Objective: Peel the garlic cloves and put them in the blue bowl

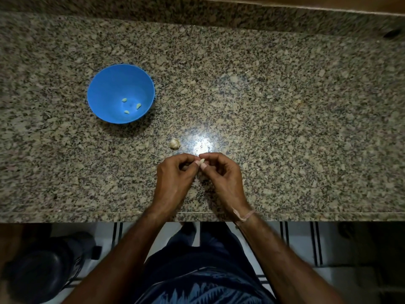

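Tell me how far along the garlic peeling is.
Done: three peeled cloves lie in the blue bowl. In hand: the left hand and right hand pinch one clove between them above the counter. Left: that clove, plus the partial garlic head lying just beyond the hands.

Blue bowl [103, 91]; pale cloves [124, 99] inside; speckled grey-tan bench [285, 106]; off-white bulb [174, 143]; pink wristband [246, 215].

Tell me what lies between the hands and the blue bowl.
Head view: one piece of garlic lies on the counter just beyond the left hand and right hand; from there to the blue bowl the counter is bare.
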Tool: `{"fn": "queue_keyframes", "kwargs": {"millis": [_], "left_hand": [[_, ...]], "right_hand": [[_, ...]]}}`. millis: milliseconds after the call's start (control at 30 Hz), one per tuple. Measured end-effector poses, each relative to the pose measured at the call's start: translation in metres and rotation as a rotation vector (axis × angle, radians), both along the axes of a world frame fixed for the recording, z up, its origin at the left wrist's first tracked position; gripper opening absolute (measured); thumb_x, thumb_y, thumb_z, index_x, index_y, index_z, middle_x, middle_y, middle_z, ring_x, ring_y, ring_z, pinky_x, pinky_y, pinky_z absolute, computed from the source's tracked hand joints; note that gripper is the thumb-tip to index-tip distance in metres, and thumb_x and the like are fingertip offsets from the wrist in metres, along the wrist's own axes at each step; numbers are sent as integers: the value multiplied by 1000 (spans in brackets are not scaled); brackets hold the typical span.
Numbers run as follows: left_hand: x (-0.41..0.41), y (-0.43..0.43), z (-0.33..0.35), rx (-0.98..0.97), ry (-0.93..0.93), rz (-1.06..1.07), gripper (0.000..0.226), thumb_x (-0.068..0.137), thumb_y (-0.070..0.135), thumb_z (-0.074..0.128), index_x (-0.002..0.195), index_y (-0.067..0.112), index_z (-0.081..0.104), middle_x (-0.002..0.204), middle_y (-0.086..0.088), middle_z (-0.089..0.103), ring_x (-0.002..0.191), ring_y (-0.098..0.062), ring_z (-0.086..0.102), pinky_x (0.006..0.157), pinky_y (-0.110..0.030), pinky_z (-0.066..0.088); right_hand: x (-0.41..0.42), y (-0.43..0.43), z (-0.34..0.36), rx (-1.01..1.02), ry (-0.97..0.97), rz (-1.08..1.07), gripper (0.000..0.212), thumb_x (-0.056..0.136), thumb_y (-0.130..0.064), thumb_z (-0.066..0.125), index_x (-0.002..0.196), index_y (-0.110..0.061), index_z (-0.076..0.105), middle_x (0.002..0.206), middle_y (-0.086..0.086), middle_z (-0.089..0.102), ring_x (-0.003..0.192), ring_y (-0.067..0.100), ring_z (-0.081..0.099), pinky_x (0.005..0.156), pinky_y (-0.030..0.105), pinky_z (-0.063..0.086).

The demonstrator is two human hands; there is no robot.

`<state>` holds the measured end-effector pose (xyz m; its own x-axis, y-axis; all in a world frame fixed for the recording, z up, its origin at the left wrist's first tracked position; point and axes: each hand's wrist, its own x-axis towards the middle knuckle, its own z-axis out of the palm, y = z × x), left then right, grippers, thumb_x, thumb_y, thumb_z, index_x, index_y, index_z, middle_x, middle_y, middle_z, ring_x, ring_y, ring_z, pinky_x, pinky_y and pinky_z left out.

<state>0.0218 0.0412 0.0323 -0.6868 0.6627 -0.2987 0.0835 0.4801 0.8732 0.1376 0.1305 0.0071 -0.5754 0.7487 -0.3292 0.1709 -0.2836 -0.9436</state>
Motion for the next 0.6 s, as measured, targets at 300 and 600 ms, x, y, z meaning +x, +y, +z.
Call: {"fn": "queue_keyframes", "kwargs": {"millis": [300,600], "left_hand": [[12,1,-4,-27,106,19,9,99,21,70,105,16,76,88,9,73,80,1,67,65,-7,48],[12,8,-8,-67,165,49,10,101,20,61,95,16,68,83,7,66,73,-2,60,60,-9,43]], "right_hand": [[3,0,-3,-94,50,-7,16,97,-2,71,112,-2,74,112,15,75,111,35,72,99,58,58],[2,0,-6,-340,87,-74,15,98,5,64,108,-3,72,101,19,76,93,26,72,86,35,60]]}}
